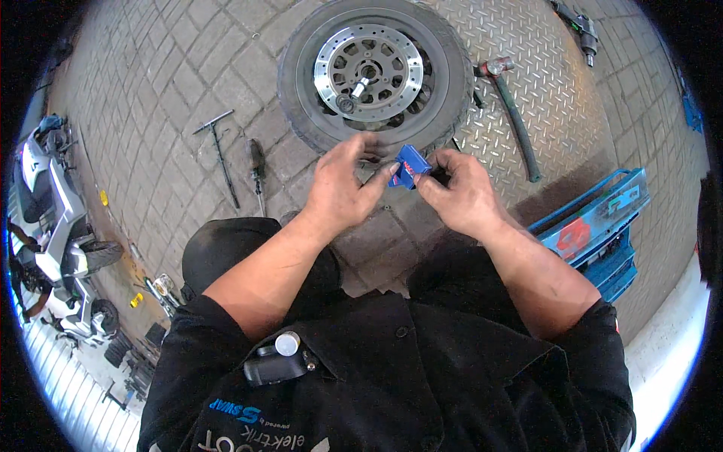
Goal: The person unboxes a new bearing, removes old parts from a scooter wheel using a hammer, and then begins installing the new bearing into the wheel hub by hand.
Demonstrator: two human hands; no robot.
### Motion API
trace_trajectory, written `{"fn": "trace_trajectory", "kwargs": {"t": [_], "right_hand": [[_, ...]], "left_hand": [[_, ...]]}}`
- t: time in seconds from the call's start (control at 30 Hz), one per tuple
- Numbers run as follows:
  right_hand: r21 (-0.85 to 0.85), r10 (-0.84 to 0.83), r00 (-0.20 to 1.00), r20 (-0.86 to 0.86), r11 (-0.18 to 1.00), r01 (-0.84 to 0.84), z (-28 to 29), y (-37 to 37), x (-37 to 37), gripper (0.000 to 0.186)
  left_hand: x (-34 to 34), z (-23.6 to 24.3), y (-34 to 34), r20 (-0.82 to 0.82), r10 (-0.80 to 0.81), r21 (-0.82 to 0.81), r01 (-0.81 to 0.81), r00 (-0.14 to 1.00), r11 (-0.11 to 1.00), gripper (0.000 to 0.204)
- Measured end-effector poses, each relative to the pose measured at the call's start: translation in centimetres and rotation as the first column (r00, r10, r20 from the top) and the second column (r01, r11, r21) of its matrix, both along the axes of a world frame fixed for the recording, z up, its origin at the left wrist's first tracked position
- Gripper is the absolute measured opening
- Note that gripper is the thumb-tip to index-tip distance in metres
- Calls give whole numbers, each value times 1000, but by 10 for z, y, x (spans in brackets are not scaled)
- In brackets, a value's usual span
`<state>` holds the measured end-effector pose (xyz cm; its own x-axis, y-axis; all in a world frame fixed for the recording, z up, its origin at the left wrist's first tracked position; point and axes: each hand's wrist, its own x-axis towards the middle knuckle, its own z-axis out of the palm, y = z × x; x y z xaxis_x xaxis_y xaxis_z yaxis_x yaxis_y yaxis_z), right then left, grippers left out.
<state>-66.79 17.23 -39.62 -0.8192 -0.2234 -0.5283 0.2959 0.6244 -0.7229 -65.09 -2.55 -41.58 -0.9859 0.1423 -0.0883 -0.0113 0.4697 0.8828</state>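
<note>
Between my two hands is a small blue cardboard box (411,164) with red and white print and its flaps standing up. My right hand (465,197) grips its right side with thumb and fingers. On the other side my left hand (340,183) has its thumb pressed against the box, its fingers curled beyond. What is inside the box is hidden. Just past my hands a wheel with a black tyre (299,105) lies flat, its silver brake disc (326,69) facing up. Near the hub rest a shiny metal socket (361,88) and a dark round ring (345,103).
A hammer (515,120) lies on the metal chequer plate (557,98) right of the wheel. A T-handle tool (217,147) and a screwdriver (257,169) lie left on the paving. Beside my right arm stands a blue toolbox (595,226); a power tool (584,34) is far right, scooters (56,203) far left.
</note>
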Motion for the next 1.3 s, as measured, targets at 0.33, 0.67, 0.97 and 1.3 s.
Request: {"fn": "trace_trajectory", "kwargs": {"t": [0.33, 0.67, 0.97, 1.3], "right_hand": [[89, 156, 910, -385, 987, -132, -7, -8, 12, 27], [189, 339, 885, -318, 938, -291, 3, -12, 15, 31], [194, 359, 892, -274, 929, -315, 4, -16, 15, 29], [126, 237, 929, -284, 970, -208, -15, -12, 17, 27]], "left_hand": [[6, 2, 4, -24, -47, -186, 41, 999, 982, 17], [8, 3, 4, 111, -1, -189, 22, 994, 982, 16], [10, -2, 2, 164, -16, -155, 42, 986, 987, 17], [4, 3, 6, 410, 56, -49, -39, 910, 998, 19]]}}
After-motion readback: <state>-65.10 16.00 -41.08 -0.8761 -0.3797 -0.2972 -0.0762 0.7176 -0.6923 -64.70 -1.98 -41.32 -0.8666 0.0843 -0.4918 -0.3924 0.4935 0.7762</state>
